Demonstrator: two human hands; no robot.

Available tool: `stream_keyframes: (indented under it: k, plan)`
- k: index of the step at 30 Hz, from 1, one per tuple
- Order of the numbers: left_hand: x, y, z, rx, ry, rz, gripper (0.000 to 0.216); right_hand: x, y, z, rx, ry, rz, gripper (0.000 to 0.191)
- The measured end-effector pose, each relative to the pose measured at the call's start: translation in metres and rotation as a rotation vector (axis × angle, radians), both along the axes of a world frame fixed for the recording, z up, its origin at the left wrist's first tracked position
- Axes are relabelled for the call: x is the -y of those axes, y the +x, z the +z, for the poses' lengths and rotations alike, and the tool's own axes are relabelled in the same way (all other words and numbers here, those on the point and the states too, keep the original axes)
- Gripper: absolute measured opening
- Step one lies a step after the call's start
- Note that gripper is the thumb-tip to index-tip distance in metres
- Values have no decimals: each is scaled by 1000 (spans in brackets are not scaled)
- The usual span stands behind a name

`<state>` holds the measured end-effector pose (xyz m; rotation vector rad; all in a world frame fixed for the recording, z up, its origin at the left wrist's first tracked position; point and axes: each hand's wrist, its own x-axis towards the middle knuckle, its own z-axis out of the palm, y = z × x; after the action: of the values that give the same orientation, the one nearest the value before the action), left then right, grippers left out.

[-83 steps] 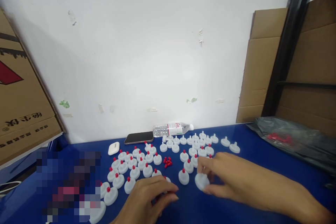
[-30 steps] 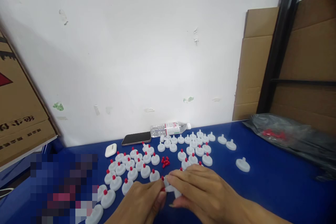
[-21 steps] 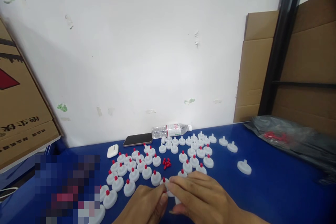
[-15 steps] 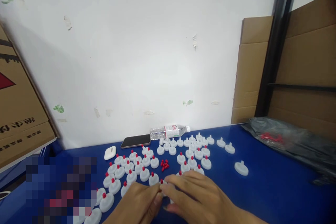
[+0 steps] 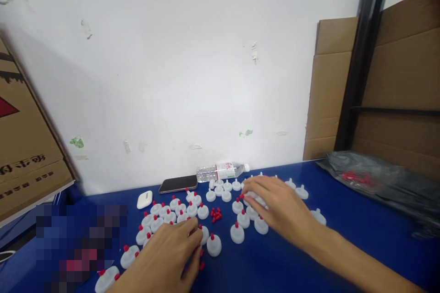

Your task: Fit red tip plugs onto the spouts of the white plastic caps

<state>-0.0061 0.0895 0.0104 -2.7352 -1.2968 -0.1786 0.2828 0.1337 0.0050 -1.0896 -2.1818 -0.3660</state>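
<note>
The right hand (image 5: 278,210) reaches forward, palm down. Its fingertips (image 5: 252,187) bend onto the bare white caps (image 5: 226,195) of the far cluster, and we cannot tell whether they pinch one or merely rest on it. These caps sit base-down on the blue table (image 5: 360,219), nozzles pointing straight up, long axis vertical. The cluster runs from under the fingers out to their left.

The left hand (image 5: 165,256) lies nearer us, palm down and loosely curled, just beside the plugged caps (image 5: 213,245). Each of these stands with its nozzle upright and tipped with red. A few loose red plugs (image 5: 201,265) show under this hand's fingertips, and we cannot confirm a grasp.

Between the hands we note a small red heap (image 5: 216,214) of the same plugs. Beyond lie a water bottle (image 5: 222,171) on its side with its lid to the right, a phone (image 5: 178,184) and an earbud case (image 5: 144,199). A black bag (image 5: 385,178) lies at the far right.
</note>
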Motion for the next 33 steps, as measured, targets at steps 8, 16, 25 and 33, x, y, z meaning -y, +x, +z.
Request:
stream_keyframes:
  k: [8,16,25,33]
  plan:
    - [4,20,7,-202,-44,47,24,-28,52,17,135,-215,-423,9]
    - [8,22,-8,-223,19,12,27,-28,63,9,254,-426,-474,13]
    - [7,22,-14,-242,35,38,25,-19,28,8,181,-350,-30,32]
    - [3,15,-21,-79,192,-6,20,-16,20,-3,159,-279,120,43]
